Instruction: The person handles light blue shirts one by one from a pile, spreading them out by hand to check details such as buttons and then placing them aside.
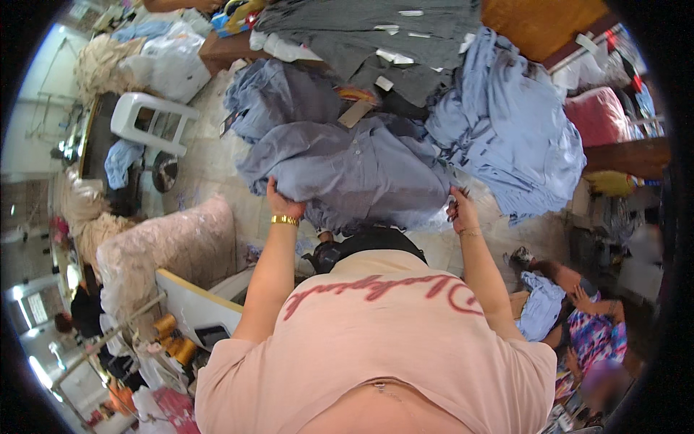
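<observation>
A blue-grey button-front shirt [354, 170] is spread out in front of me, its button placket near the middle. My left hand [285, 204], with a gold watch at the wrist, is closed on the shirt's near left edge, thumb on top. At the right edge of the shirt my right hand [461, 210] is closed, fingers curled. Something small and dark shows at its fingertips, too unclear to name. A brown tag [356, 113] lies at the shirt's far side. Behind it on the left is a heap of blue garments [282, 98].
A large blue garment pile [506, 137] stands right, beside dark grey garments [340, 32] on a table. To the left are a white plastic stool [155, 119] and a plastic-wrapped bundle [170, 246]. A phone [212, 335] lies near thread cones [173, 336]. Another person [596, 333] sits lower right.
</observation>
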`<act>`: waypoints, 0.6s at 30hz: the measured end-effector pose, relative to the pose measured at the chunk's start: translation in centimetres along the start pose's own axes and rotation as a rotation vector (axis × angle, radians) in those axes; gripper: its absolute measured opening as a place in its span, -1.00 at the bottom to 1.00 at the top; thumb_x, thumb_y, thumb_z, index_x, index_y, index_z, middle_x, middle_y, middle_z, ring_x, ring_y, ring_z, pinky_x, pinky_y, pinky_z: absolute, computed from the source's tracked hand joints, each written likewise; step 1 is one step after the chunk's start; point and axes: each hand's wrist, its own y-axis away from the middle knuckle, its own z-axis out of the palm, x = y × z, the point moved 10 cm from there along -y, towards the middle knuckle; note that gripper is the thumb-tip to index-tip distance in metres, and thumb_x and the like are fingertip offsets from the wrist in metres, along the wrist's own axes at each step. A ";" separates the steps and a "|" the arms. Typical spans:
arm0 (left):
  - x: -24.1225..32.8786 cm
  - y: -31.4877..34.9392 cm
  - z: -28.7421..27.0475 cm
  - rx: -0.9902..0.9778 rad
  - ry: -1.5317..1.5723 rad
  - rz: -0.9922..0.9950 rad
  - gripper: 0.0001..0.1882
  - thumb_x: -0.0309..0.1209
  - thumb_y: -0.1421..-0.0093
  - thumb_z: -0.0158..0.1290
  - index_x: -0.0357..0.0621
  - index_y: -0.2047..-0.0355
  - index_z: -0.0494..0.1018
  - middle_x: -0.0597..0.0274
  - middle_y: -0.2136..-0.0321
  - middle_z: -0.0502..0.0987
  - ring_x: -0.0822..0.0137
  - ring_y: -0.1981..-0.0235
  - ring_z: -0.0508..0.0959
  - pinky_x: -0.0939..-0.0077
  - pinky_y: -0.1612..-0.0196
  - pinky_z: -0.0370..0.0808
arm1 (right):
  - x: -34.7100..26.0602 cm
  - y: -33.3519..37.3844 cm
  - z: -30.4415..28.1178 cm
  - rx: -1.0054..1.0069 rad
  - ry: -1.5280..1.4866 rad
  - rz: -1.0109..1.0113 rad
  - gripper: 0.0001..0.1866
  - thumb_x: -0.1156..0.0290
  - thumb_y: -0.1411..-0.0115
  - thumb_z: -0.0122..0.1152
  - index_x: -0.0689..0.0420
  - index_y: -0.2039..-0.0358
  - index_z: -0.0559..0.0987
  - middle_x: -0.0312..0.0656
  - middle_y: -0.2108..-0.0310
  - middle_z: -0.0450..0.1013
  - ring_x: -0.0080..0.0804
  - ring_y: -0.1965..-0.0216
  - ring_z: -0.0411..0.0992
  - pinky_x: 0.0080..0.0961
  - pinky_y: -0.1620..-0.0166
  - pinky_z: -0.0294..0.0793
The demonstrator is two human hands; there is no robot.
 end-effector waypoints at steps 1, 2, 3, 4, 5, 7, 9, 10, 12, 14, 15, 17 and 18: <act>-0.7 2.0 3.8 -0.095 -0.059 -0.024 -0.36 0.06 -0.03 -0.19 -0.21 0.04 0.22 0.09 0.08 0.34 0.10 0.07 0.35 0.19 0.00 0.25 | -1.5 0.0 -1.0 0.072 0.001 -0.116 -0.87 0.35 -0.08 0.05 0.12 0.47 0.37 -0.37 0.73 0.23 -0.65 0.81 0.09 -0.69 0.75 0.06; -1.3 3.5 6.6 -0.191 -0.107 -0.041 -0.32 0.11 -0.02 -0.21 -0.19 0.03 0.21 0.10 0.07 0.34 0.10 0.06 0.35 0.19 -0.01 0.24 | -3.5 0.1 -1.9 0.139 0.011 -0.234 -0.87 0.35 -0.08 0.06 0.12 0.47 0.37 -0.37 0.73 0.24 -0.65 0.81 0.10 -0.69 0.75 0.07; -1.0 4.2 7.8 -0.288 -0.168 -0.135 -0.31 0.17 -0.06 -0.28 -0.15 0.02 0.22 0.12 0.06 0.34 0.09 0.07 0.35 0.17 -0.02 0.22 | -5.5 0.8 -2.3 0.179 0.023 -0.317 -0.86 0.34 -0.07 0.06 0.12 0.48 0.37 -0.37 0.73 0.23 -0.65 0.82 0.10 -0.70 0.75 0.06; 0.7 4.3 9.7 -0.337 -0.188 -0.112 -0.34 0.13 -0.08 -0.29 -0.16 0.03 0.23 0.12 0.07 0.34 0.11 0.07 0.35 0.19 -0.02 0.22 | -8.1 1.9 -2.4 0.220 0.040 -0.401 -0.84 0.32 -0.07 0.07 0.12 0.49 0.37 -0.38 0.74 0.22 -0.65 0.82 0.11 -0.70 0.75 0.06; 2.4 4.7 12.5 -0.389 -0.207 -0.095 -0.37 0.10 -0.11 -0.29 -0.17 0.04 0.24 0.12 0.08 0.35 0.12 0.07 0.35 0.22 -0.01 0.23 | -10.7 3.3 -2.7 0.267 0.059 -0.486 -0.83 0.31 -0.07 0.08 0.12 0.50 0.37 -0.38 0.75 0.22 -0.66 0.82 0.11 -0.70 0.75 0.06; 7.5 6.4 18.3 -0.355 -0.549 0.122 -0.47 -0.03 -0.15 -0.21 -0.22 0.04 0.24 0.13 0.07 0.34 0.21 0.06 0.35 0.31 0.01 0.26 | -13.5 5.0 -3.3 0.276 -0.021 -0.473 -0.83 0.31 -0.05 0.11 0.10 0.54 0.37 -0.40 0.76 0.21 -0.67 0.82 0.10 -0.71 0.76 0.04; 11.9 6.8 23.8 -0.393 -0.818 0.297 -0.50 -0.12 -0.16 -0.17 -0.23 0.01 0.22 0.15 0.05 0.32 0.24 0.08 0.37 0.41 0.06 0.30 | -16.6 6.7 -2.4 0.221 -0.124 -0.474 -0.82 0.32 -0.03 0.13 0.08 0.57 0.36 -0.42 0.77 0.21 -0.68 0.83 0.10 -0.72 0.78 0.03; 14.2 6.8 26.4 -0.491 -1.060 0.475 -0.50 -0.14 -0.16 -0.16 -0.21 -0.01 0.19 0.16 0.05 0.32 0.24 0.09 0.37 0.44 0.08 0.31 | -18.3 7.6 -1.3 0.161 -0.182 -0.482 -0.82 0.32 -0.02 0.14 0.07 0.59 0.35 -0.43 0.78 0.21 -0.68 0.83 0.10 -0.71 0.78 0.02; 15.8 7.4 32.2 -0.586 -1.125 0.514 -0.50 -0.16 -0.16 -0.14 -0.16 -0.04 0.16 0.17 0.06 0.33 0.24 0.10 0.37 0.47 0.09 0.32 | -21.6 10.3 0.7 0.073 -0.230 -0.515 -0.81 0.31 -0.01 0.16 0.05 0.61 0.35 -0.44 0.78 0.21 -0.69 0.83 0.10 -0.71 0.79 0.01; 14.4 9.6 37.0 -0.606 -0.831 0.183 -0.50 -0.19 -0.14 -0.12 -0.11 -0.05 0.13 0.18 0.08 0.34 0.22 0.11 0.38 0.46 0.08 0.32 | -24.1 13.3 3.0 -0.006 -0.206 -0.555 -0.80 0.29 0.01 0.17 0.04 0.62 0.35 -0.45 0.76 0.23 -0.70 0.83 0.10 -0.71 0.78 0.02; 14.0 10.1 38.4 -0.689 -0.744 0.168 -0.51 -0.19 -0.14 -0.11 -0.12 -0.04 0.15 0.18 0.09 0.35 0.23 0.12 0.39 0.44 0.08 0.32 | -25.1 14.6 3.6 0.019 -0.088 -0.601 -0.80 0.29 0.03 0.18 0.05 0.62 0.37 -0.45 0.75 0.24 -0.69 0.83 0.10 -0.71 0.77 0.04; 12.9 10.4 40.1 -0.843 -0.572 0.129 -0.52 -0.18 -0.13 -0.10 -0.14 -0.01 0.19 0.20 0.12 0.38 0.26 0.14 0.40 0.39 0.07 0.33 | -26.2 16.6 4.4 0.078 0.146 -0.679 -0.80 0.29 0.06 0.21 0.06 0.62 0.39 -0.45 0.74 0.25 -0.69 0.82 0.10 -0.70 0.75 0.08; 11.1 8.7 37.3 -0.682 -0.684 0.075 -0.53 -0.18 -0.11 -0.08 -0.14 0.02 0.22 0.21 0.14 0.39 0.26 0.15 0.41 0.36 0.07 0.33 | -26.3 17.1 4.1 0.168 0.321 -0.730 -0.80 0.30 0.08 0.23 0.07 0.62 0.40 -0.43 0.73 0.25 -0.69 0.80 0.11 -0.68 0.74 0.09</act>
